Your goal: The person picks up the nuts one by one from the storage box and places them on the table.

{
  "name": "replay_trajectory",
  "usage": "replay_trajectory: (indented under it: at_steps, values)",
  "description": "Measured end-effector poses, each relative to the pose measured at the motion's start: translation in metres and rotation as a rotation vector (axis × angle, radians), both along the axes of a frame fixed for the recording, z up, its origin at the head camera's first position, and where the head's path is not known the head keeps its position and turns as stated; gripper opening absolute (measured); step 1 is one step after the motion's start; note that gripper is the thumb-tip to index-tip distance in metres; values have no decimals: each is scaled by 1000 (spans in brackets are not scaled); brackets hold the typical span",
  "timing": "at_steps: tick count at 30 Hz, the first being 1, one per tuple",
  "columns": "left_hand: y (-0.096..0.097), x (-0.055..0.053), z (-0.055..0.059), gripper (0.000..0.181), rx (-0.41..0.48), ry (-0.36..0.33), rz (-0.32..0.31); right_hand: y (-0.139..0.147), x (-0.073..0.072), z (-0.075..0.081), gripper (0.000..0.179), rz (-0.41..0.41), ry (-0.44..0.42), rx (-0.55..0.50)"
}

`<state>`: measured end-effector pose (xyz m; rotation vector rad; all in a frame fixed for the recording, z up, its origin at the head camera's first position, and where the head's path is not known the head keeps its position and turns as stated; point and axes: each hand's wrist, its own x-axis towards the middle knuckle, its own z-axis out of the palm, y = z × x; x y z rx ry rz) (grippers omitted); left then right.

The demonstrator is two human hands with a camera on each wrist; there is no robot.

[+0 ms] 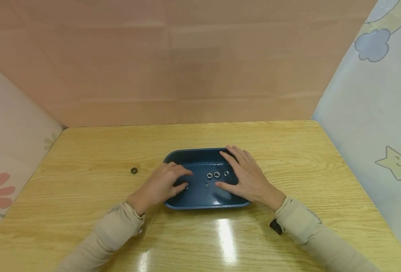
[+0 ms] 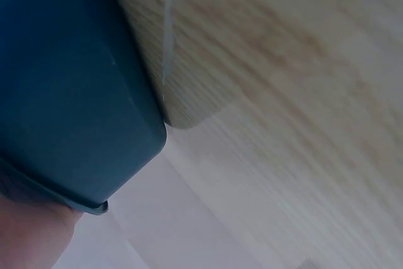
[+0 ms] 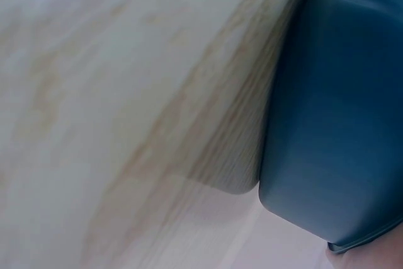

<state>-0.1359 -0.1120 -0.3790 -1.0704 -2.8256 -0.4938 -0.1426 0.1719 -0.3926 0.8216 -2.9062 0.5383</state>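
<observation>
A blue tray lies on the table, with its outer wall filling much of the left wrist view. In it, three larger silver hex nuts form a row right of the middle, and a smaller nut lies just below them. My left hand reaches over the left end, thumb and fingers apart; a small nut shows by the thumb tip. Over the right end is my right hand, fingers spread and holding nothing visible. Whether either hand presses the rim is hard to tell.
A dark hex nut lies on the wooden table left of the tray. Behind the table stands a pinkish-tan backdrop. Patterned panels flank both sides. Something black shows at the right sleeve cuff.
</observation>
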Motion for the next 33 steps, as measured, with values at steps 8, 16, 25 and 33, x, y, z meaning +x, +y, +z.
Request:
replay_trajectory:
  at_steps: [8, 16, 25, 33]
  values:
    - [2, 0, -3, 32, -30, -62, 21, 0, 0, 0, 92, 0, 9, -5]
    - [3, 0, -3, 31, -78, -85, 31, -1, 1, 0, 92, -2, 8, -2]
    - [6, -1, -3, 26, -127, -72, 32, -1, 1, 0, 93, -3, 10, -1]
    - [7, -2, -3, 22, -156, -86, 41, 0, -1, 1, 92, -8, 10, 10]
